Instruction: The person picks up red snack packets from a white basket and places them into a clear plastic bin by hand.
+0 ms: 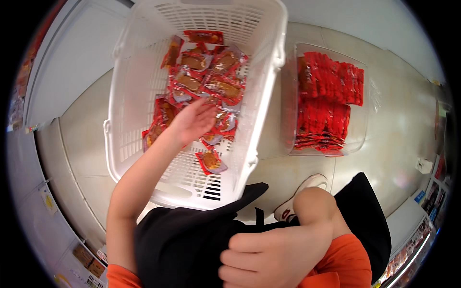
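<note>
My left hand (195, 120) reaches into a white plastic basket (269, 96), its fingers stretched out over a loose heap of red and clear snack packets (223, 89) with brown contents. Its fingertips are at the packets in the middle of the heap; whether they touch one I cannot tell. One packet (210, 161) lies apart at the near end of the basket floor. My right hand (269, 259) is low in front of me, near the black apron, with its fingers curled in. Whatever its fingers may hold is hidden.
Right of the basket, a clear plastic bin (357, 129) on the tiled floor (283, 177) holds red packets (326, 96) packed in two rows. My shoe (312, 183) is near the bin. Stocked shelves (408, 249) stand at the lower right, and white cabinet-like surfaces (72, 57) at the left.
</note>
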`<action>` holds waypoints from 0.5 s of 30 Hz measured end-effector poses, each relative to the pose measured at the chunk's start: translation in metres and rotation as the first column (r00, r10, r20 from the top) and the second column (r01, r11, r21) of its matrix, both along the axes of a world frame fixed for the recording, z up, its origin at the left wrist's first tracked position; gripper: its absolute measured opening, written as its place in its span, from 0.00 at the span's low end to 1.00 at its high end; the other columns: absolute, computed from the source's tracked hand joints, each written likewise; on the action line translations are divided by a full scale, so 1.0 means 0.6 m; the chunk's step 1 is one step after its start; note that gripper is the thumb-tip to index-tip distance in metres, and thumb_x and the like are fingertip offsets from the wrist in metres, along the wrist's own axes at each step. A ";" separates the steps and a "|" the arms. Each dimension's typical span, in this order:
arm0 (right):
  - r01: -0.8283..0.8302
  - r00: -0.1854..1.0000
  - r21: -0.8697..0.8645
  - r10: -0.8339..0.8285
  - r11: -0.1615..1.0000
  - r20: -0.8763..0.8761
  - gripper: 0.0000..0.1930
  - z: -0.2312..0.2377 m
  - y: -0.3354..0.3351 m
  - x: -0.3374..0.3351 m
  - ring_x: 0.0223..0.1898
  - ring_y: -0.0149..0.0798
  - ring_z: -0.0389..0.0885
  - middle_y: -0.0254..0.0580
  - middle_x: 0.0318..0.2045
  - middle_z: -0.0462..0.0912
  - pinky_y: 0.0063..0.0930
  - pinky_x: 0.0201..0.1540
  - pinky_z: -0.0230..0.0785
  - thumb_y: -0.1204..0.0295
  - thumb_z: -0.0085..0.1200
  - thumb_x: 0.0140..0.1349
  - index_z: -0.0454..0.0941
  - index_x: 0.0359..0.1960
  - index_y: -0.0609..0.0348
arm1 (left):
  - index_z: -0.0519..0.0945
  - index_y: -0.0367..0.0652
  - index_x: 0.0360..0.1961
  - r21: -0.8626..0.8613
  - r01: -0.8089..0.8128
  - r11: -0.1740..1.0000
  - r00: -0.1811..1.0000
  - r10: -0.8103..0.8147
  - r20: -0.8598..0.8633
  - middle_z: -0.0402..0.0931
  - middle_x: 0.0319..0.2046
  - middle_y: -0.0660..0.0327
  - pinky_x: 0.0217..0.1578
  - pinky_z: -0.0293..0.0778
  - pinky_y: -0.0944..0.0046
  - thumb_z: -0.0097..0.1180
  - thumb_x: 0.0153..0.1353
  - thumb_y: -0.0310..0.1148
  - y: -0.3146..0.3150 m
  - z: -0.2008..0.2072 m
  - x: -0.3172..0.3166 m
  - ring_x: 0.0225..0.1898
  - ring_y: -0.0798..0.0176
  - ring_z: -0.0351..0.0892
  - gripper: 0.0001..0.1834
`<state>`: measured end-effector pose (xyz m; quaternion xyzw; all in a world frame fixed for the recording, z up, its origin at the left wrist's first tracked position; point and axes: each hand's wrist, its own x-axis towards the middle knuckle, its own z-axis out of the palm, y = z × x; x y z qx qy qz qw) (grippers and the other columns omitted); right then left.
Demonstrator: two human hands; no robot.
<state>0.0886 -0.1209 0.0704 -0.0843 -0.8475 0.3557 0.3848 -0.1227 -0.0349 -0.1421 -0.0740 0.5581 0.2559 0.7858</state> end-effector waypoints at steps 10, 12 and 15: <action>0.424 0.901 -0.161 -0.397 0.891 0.173 0.08 -0.077 0.080 -0.015 0.20 0.39 0.70 0.34 0.17 0.70 0.29 0.24 0.60 0.74 0.64 0.42 0.76 0.22 0.57 | 0.77 0.46 0.35 0.045 0.034 0.998 0.994 -0.029 -0.109 0.76 0.32 0.70 0.24 0.63 0.78 0.59 0.60 0.39 0.017 -0.092 0.049 0.24 0.77 0.64 0.09; 0.466 0.880 -0.161 -0.436 0.870 0.189 0.09 -0.087 0.092 -0.006 0.21 0.39 0.72 0.36 0.19 0.74 0.28 0.24 0.61 0.75 0.65 0.42 0.77 0.26 0.58 | 0.76 0.46 0.34 0.019 0.012 1.000 0.999 -0.011 -0.048 0.73 0.30 0.70 0.24 0.62 0.77 0.58 0.62 0.38 0.025 -0.101 0.044 0.24 0.77 0.63 0.08; 0.553 0.831 -0.168 -0.527 0.816 0.176 0.08 -0.105 0.108 0.004 0.20 0.35 0.71 0.36 0.19 0.74 0.25 0.24 0.60 0.77 0.64 0.44 0.78 0.28 0.59 | 0.74 0.45 0.37 0.070 0.099 0.993 0.994 -0.096 -0.043 0.70 0.29 0.67 0.27 0.66 0.72 0.50 0.66 0.36 0.030 -0.109 0.029 0.28 0.73 0.66 0.07</action>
